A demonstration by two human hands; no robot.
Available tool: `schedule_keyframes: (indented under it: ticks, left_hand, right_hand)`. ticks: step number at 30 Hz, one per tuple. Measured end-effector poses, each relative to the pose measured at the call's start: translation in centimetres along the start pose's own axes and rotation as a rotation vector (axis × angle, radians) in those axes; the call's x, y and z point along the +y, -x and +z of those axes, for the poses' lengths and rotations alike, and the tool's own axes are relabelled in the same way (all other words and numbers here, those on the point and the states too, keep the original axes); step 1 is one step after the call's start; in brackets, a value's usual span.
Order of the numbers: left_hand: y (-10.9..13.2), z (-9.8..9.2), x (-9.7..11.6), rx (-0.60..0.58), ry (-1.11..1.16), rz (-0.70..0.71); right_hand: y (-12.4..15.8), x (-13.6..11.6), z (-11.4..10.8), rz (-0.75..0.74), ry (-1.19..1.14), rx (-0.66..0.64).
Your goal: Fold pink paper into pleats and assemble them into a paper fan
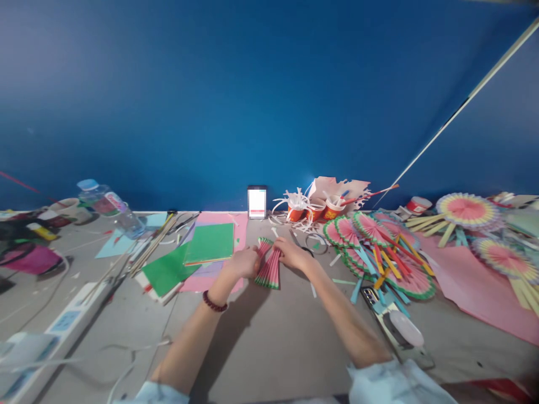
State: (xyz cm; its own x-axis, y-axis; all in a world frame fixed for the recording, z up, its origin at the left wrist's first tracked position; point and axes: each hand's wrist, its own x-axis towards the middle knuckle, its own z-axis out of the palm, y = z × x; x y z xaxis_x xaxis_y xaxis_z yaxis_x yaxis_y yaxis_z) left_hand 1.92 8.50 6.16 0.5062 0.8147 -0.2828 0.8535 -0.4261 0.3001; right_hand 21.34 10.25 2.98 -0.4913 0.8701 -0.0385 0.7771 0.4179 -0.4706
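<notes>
A pleated pink paper fan [269, 266] with a green edge lies mid-table, toward the far edge, pinched at its waist. The left hand [243, 262] and right hand [293, 254] are both closed on it, apparently compressing the folds. Finished fans [379, 252] lie to the right; green paper sheets [209, 243] lie to the left.

Even, fairly bright light, probably from overhead, leaves soft shadows on the table [273, 348]. Sharpest near the fan [269, 268]; edges bend and blur; the phone [256, 202] glares.
</notes>
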Motion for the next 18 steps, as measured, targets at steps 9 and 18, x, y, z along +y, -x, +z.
schedule_keyframes:
  ticks: [9,18]
  left_hand:
    - [-0.5,0.7,0.3,0.032,-0.132,-0.042]
    - [-1.3,1.5,0.2,0.107,-0.102,-0.013]
  right_hand:
    - [-0.3,-0.4,0.4,0.006,-0.028,0.013]
    - [-0.4,-1.0,0.2,0.016,-0.026,0.024]
